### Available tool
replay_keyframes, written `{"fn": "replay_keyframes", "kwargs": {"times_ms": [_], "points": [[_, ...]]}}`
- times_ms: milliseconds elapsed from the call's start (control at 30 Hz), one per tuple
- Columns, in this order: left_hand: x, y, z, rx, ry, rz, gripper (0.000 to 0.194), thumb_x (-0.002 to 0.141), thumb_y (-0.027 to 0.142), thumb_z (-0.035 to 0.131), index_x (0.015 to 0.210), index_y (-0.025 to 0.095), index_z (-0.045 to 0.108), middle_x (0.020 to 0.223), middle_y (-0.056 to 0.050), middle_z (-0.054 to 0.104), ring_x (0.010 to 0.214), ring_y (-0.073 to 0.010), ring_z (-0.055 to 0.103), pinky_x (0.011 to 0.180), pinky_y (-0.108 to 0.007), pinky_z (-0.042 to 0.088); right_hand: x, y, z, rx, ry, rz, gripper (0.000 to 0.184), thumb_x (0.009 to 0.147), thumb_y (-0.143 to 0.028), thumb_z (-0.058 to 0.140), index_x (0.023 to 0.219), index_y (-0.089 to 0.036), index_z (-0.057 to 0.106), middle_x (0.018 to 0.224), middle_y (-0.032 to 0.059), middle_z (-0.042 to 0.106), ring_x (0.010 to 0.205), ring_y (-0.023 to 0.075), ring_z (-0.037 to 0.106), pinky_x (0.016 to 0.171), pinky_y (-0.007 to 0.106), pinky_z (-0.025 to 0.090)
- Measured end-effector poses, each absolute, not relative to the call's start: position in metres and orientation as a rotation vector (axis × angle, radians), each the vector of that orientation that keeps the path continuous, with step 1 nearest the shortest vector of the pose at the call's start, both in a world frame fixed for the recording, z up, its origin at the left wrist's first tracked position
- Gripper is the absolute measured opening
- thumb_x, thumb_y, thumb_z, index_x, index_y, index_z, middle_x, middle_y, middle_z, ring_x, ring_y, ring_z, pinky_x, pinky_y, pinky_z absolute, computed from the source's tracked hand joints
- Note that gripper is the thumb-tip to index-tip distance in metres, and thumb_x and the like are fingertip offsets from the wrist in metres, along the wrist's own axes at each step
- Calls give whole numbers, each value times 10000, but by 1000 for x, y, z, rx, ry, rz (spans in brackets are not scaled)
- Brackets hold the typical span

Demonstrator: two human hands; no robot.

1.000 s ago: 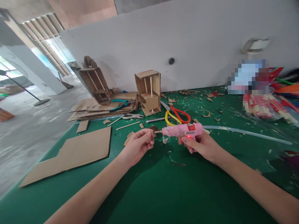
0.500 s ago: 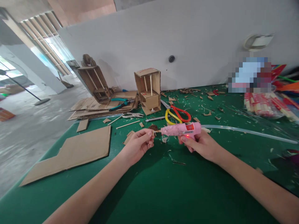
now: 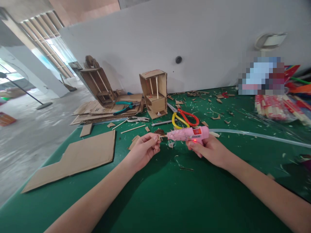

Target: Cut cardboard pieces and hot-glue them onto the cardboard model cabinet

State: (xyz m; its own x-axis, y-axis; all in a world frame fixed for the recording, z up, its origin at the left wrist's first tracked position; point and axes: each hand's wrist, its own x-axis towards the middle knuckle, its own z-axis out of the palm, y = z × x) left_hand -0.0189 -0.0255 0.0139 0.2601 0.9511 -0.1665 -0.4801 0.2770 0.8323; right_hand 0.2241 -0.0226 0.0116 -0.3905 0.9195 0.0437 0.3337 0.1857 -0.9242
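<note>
My right hand (image 3: 206, 150) is wrapped round the handle of a pink hot glue gun (image 3: 186, 133), whose small red light glows. A long translucent glue stick (image 3: 252, 132) runs out of its back end to the right. The gun's metal nozzle (image 3: 164, 136) points left and meets the fingertips of my left hand (image 3: 143, 150). Those fingers pinch a small piece of cardboard (image 3: 159, 138), mostly covered by thumb and forefinger. Just behind the nozzle lies a round piece of corrugated cardboard (image 3: 159, 131), partly hidden.
Red-and-yellow scissors (image 3: 186, 118), a hole punch (image 3: 138, 119) and teal-handled pliers (image 3: 123, 106) lie beyond my hands. A cardboard box frame (image 3: 154, 94) stands by the wall. A cut cardboard sheet (image 3: 85, 153) rests at left on the green table (image 3: 170, 200), among scattered scraps.
Hardly anything differs. Both hands, the glue gun and the small cardboard piece keep nearly the same place; the camera's view has shifted very slightly.
</note>
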Motion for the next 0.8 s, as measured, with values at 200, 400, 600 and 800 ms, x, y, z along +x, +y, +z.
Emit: {"fn": "replay_keyframes", "kwargs": {"times_ms": [200, 400, 600, 800], "points": [[-18, -26, 15, 741, 783, 1103, 160, 732, 226, 761, 747, 124, 639, 652, 5, 558, 527, -39, 474, 545, -162, 420, 224, -22, 12, -1191, -1862, 1172, 322, 828, -504, 525, 712, -205, 538, 494, -44, 434, 452, 105, 393, 436, 246, 304], [-18, -27, 17, 762, 789, 1092, 165, 739, 231, 753, 727, 122, 630, 665, -1, 555, 531, -41, 466, 544, -168, 412, 225, -21, 10, -1166, -1874, 1157, 344, 846, -514, 505, 699, -205, 535, 505, -43, 430, 459, 102, 389, 445, 248, 311], [-19, -25, 14, 769, 774, 1094, 156, 742, 222, 750, 731, 120, 632, 673, -2, 556, 534, -41, 470, 542, -168, 409, 226, -20, 7, -1156, -1871, 1164, 370, 858, -543, 497, 705, -208, 522, 526, -44, 413, 463, 100, 366, 450, 255, 295], [-19, -25, 11, 777, 764, 1100, 141, 757, 215, 737, 746, 119, 634, 679, 2, 556, 536, -39, 474, 539, -168, 410, 228, -19, 4, -1158, -1889, 1131, 387, 863, -550, 495, 686, -207, 515, 521, -43, 418, 470, 102, 375, 456, 261, 278]]}}
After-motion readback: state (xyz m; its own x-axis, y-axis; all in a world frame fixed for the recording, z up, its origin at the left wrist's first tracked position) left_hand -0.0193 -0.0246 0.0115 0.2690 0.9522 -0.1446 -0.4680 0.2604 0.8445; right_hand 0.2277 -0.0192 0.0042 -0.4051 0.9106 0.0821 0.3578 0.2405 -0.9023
